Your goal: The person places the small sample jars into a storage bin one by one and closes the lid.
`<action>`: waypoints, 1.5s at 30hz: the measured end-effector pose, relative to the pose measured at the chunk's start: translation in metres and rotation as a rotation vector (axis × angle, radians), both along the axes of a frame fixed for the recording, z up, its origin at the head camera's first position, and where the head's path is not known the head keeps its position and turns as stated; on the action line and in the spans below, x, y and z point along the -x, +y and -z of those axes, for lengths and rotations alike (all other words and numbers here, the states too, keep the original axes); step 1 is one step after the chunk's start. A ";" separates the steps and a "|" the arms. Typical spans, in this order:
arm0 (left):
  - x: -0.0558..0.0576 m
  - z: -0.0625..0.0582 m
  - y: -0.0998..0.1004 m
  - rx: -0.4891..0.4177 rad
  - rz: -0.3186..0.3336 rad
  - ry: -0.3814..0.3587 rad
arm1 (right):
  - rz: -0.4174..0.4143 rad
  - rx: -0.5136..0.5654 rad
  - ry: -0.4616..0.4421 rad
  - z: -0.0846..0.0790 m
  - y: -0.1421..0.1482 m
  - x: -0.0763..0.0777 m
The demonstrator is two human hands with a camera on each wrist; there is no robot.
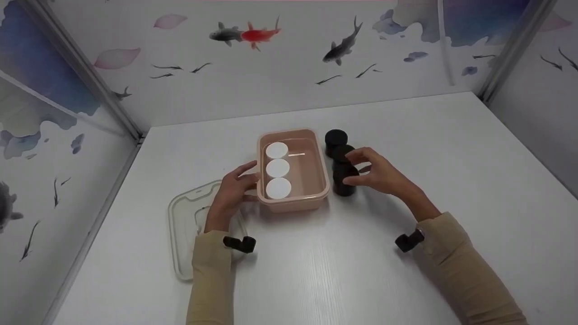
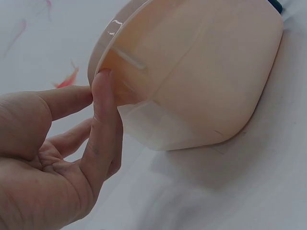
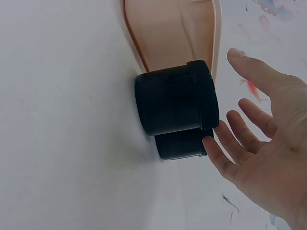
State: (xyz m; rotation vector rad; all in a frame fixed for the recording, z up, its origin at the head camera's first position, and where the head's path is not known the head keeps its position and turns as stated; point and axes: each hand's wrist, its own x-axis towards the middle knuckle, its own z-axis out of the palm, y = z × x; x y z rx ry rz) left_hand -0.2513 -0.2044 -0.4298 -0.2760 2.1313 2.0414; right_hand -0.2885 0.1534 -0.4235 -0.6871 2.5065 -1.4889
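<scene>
A pink plastic container [image 1: 307, 200] stands on the table, with three round white-topped things [image 1: 277, 168] in a row along its left side. My left hand [image 1: 232, 192] holds the container's left rim; in the left wrist view its fingertips [image 2: 103, 81] are at the rim and just below it. Right of the container, three black jars [image 1: 345, 186] with black lids stand in a line. My right hand [image 1: 379, 174] is over the nearer jars, thumb and fingers spread apart around their lids. In the right wrist view the fingers [image 3: 218, 155] are loosely extended beside a jar lid.
A pale translucent lid [image 1: 180, 239] lies flat on the white table [image 1: 307, 271], partly under my left forearm. White panels [image 1: 280, 76] printed with fish enclose the back and sides.
</scene>
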 end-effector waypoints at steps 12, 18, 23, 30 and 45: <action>-0.001 -0.001 0.000 -0.021 -0.003 -0.010 | 0.022 -0.085 -0.041 0.015 0.001 0.004; 0.000 -0.001 0.000 -0.012 -0.005 -0.017 | 0.036 -0.117 -0.040 0.017 0.001 0.003; 0.000 -0.001 0.000 0.008 -0.008 -0.014 | 0.038 -0.146 -0.050 0.018 0.000 0.002; 0.000 -0.001 0.000 0.018 0.000 -0.008 | 0.035 -0.172 -0.046 0.010 0.000 -0.002; -0.001 0.000 0.000 -0.011 0.001 0.015 | 0.085 -0.096 -0.007 -0.028 -0.006 -0.017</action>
